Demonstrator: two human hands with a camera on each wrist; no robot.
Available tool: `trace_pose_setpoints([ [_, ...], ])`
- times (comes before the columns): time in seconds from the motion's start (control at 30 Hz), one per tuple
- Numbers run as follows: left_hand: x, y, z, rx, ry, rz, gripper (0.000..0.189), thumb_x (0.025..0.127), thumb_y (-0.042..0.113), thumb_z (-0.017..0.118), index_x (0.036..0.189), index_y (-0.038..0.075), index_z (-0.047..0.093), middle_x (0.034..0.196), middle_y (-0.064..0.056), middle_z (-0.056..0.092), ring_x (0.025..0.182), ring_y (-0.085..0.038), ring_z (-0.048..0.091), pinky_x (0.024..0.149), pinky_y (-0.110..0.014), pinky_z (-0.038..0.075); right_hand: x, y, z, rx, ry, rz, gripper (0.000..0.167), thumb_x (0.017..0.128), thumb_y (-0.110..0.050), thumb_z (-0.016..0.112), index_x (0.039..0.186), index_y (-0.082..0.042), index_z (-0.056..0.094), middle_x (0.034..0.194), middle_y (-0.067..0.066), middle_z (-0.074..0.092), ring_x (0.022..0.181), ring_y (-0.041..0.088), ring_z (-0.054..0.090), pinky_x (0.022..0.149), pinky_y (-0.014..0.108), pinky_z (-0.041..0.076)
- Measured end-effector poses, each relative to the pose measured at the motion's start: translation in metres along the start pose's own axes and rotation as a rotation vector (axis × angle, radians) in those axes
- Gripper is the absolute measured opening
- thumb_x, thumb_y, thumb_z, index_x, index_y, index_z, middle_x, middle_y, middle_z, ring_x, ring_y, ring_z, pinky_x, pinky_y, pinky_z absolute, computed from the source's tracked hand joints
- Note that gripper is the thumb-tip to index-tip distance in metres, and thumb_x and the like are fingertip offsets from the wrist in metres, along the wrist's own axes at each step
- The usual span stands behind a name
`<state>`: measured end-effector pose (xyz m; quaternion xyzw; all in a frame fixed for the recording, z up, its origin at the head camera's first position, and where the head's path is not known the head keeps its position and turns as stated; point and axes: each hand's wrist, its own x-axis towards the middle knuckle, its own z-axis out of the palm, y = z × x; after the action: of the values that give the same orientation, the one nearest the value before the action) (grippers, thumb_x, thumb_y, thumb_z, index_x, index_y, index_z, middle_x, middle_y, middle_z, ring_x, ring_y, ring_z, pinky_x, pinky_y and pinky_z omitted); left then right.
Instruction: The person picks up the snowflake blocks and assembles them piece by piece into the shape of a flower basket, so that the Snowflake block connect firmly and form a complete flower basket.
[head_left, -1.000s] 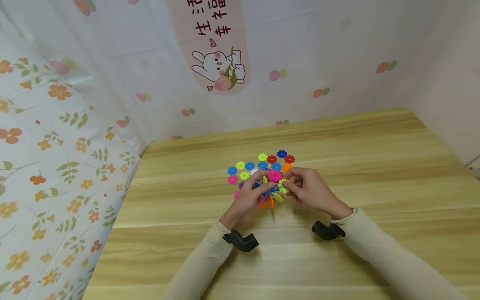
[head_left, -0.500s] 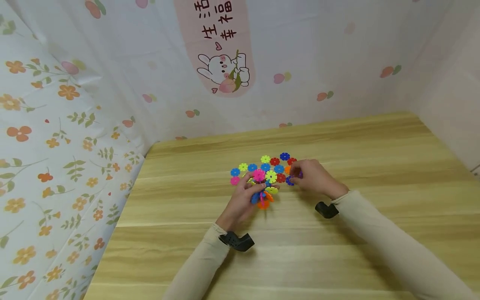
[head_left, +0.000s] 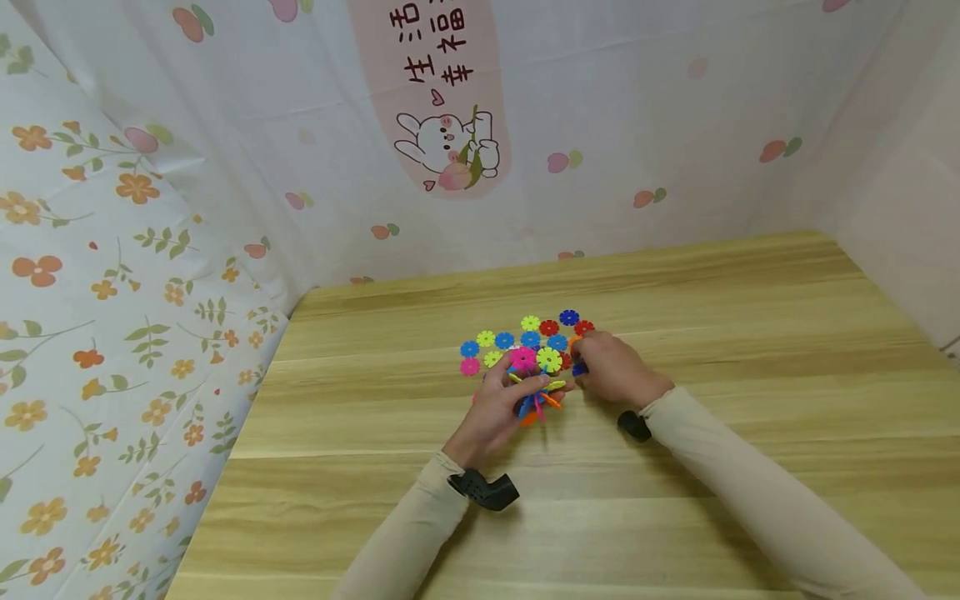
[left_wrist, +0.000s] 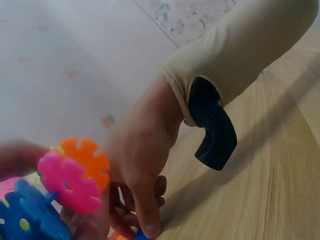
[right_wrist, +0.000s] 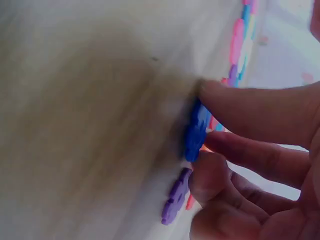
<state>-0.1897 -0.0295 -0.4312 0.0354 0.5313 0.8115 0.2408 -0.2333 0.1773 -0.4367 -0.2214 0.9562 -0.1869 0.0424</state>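
My left hand (head_left: 491, 408) grips a cluster of interlocked plastic snowflake discs (head_left: 537, 402), its thumb laid across the front. A pink disc (head_left: 523, 359) and a yellow disc (head_left: 549, 359) stand at the cluster's top; blue, orange and more yellow ones stick out below. In the left wrist view, pink, orange and blue discs (left_wrist: 70, 182) of the cluster show close up. To its right, my right hand (head_left: 615, 371) is down at the table. Its thumb and fingers pinch a dark blue snowflake disc (right_wrist: 196, 130) by the edges, and the hand mostly covers it in the head view.
Several loose discs lie flat beyond the hands, among them a light blue disc (head_left: 504, 340), a red disc (head_left: 548, 327) and a dark blue one (head_left: 569, 317). A purple disc (right_wrist: 176, 197) lies beside the right fingers. A patterned curtain (head_left: 600, 125) hangs behind the wooden table (head_left: 675, 517).
My right hand has let go of the yellow disc on the cluster and moved right to the dark blue disc. My left hand has turned the cluster slightly.
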Motion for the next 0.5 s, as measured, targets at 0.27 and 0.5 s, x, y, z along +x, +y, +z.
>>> trace_pose_setpoints([
  [0.27,-0.001,-0.005,0.001,-0.143,-0.018,-0.009,0.073,0.099,0.004,0.054,0.156,0.006,0.007,0.12,-0.014,0.048,0.105,-0.027,0.068,0.098,-0.04,0.052,-0.008,0.007,-0.001,0.248,-0.026,-0.025,0.01,0.084,0.001,0.072,0.081,-0.006,0.066,0.074,0.002,0.059,0.067,0.015,0.05,0.061,0.029,0.044],
  [0.5,0.004,-0.008,0.001,-0.127,0.004,-0.013,0.075,0.1,0.011,0.058,0.155,0.006,0.008,0.141,-0.031,0.044,0.112,-0.032,0.066,0.092,-0.034,0.056,-0.023,-0.006,-0.018,0.604,0.094,0.019,0.003,0.095,-0.004,0.063,0.095,-0.001,0.065,0.077,0.014,0.064,0.057,0.028,0.062,0.053,0.033,0.052],
])
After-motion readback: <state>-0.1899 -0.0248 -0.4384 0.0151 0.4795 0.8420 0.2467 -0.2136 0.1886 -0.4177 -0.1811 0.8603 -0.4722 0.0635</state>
